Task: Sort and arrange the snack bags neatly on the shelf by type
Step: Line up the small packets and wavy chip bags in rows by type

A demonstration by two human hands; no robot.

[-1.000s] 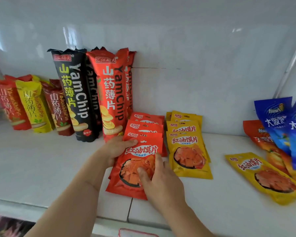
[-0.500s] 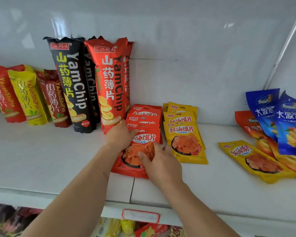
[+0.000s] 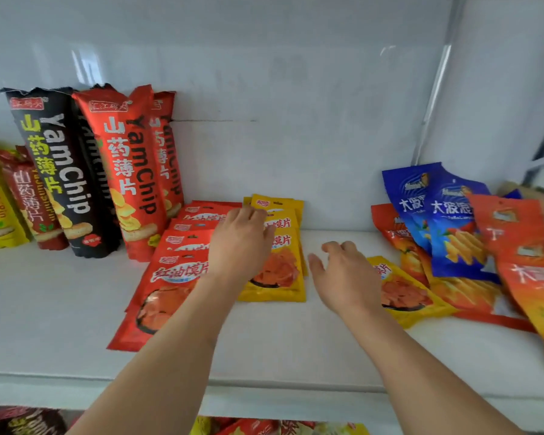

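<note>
**Hands over the flat snack bags**

The left hand (image 3: 241,243) lies flat, fingers straight, across the seam between the red stack (image 3: 170,277) and the yellow stack (image 3: 280,271) on the shelf (image 3: 60,302). The right hand (image 3: 343,274) hovers with fingers loosely spread, holding nothing — just beside a loose yellow bag (image 3: 409,296). Blue bags (image 3: 446,221) lean at right; tall yam-chip bags (image 3: 85,171) stand at left.

A white shelf (image 3: 60,309) runs across the view, backed by a glossy white wall panel (image 3: 296,89) (soft light streaks reflect on it), with a pale metal upright (image 3: 434,98) at right.
</note>
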